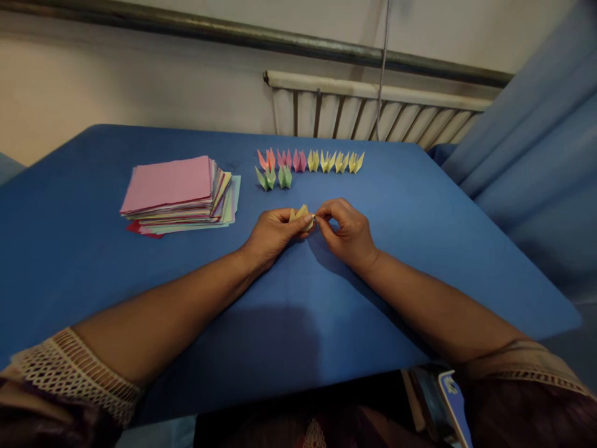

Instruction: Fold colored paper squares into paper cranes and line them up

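Observation:
A small yellow origami crane [301, 213] is held over the blue table, pinched between the thumb and fingers of my left hand [276, 231]. Thumb and forefinger of my right hand [346, 230] close on a thin tip at the crane's right end. Part of the paper is hidden behind my left thumb. Beyond my hands stand folded paper cranes in two rows: several yellow cranes [334, 162] at the right, pink cranes [291, 160] and an orange one [267, 158] to their left, and two green cranes [273, 178] in front.
A thick stack of coloured paper [170, 186], pink on top, lies on the left of the blue table [401, 186]. Past the far edge are a radiator [345, 109] and a wall pipe [242, 34]. A blue curtain [536, 124] hangs at the right.

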The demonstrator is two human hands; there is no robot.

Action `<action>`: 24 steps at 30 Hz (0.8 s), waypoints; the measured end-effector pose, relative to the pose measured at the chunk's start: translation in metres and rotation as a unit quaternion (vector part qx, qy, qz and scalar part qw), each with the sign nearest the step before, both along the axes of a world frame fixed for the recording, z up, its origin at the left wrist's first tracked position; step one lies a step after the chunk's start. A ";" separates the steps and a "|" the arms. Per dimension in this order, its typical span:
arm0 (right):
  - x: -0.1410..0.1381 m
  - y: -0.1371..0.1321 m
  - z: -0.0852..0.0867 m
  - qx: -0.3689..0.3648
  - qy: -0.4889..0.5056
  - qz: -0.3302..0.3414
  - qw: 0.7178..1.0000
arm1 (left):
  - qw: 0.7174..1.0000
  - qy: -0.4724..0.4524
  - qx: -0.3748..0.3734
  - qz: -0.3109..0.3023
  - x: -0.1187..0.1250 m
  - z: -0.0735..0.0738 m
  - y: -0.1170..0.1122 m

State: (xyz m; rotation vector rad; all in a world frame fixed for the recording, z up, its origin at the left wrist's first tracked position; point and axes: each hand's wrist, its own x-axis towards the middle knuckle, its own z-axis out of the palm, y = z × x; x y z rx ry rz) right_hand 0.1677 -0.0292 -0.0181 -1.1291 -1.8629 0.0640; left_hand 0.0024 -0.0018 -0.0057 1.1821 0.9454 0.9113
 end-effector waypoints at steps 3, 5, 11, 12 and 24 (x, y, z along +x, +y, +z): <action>0.001 0.001 0.001 0.010 -0.021 -0.001 1.000 | 1.000 0.002 0.005 -0.003 0.001 0.000 -0.001; 0.001 0.001 0.001 0.009 -0.028 -0.005 1.000 | 1.000 0.002 0.007 -0.001 0.001 0.001 -0.001; -0.005 0.001 -0.005 -0.001 0.034 -0.005 0.999 | 1.000 -0.001 -0.002 0.002 0.001 0.001 -0.003; -0.006 0.001 -0.006 -0.003 0.047 -0.002 0.999 | 1.000 -0.004 -0.005 0.004 0.001 0.001 -0.003; -0.001 0.001 -0.003 0.011 -0.029 0.003 1.000 | 1.000 -0.010 -0.001 0.016 0.001 0.000 -0.002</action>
